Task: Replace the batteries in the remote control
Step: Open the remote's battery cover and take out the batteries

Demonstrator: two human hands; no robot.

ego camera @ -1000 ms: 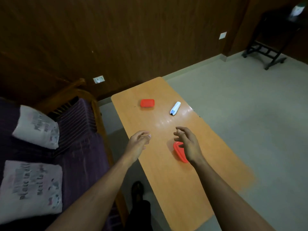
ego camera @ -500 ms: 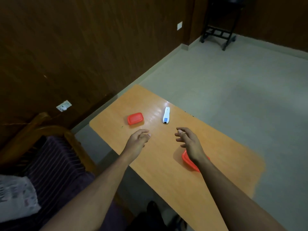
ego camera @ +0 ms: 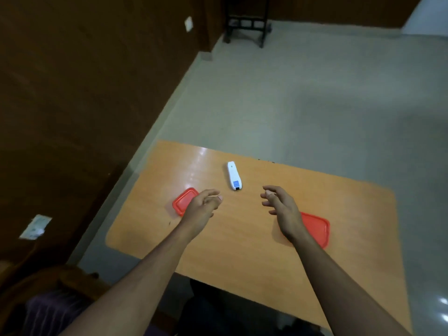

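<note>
A white remote control (ego camera: 234,175) with a blue label at its near end lies on the orange table (ego camera: 339,214), towards the far edge. My left hand (ego camera: 202,209) hovers just left of and nearer than the remote, fingers loosely curled, holding nothing. My right hand (ego camera: 281,209) hovers to the remote's right, fingers spread and bent, also empty. Neither hand touches the remote. A small red lidded container (ego camera: 183,201) sits under and left of my left hand. A larger red container (ego camera: 316,229) lies partly hidden behind my right wrist. No batteries are visible.
A dark wood-panelled wall (ego camera: 84,93) runs along the left, with a socket plate (ego camera: 36,226) low down. A black stand (ego camera: 246,23) is on the grey floor at the back. A wooden sofa arm and purple cushion (ego camera: 53,309) lie at the lower left.
The camera has swung right, so the table now appears more square-on. Both hands have kept their hovering pose, now closer to the remote. The objects on the table have not moved.
</note>
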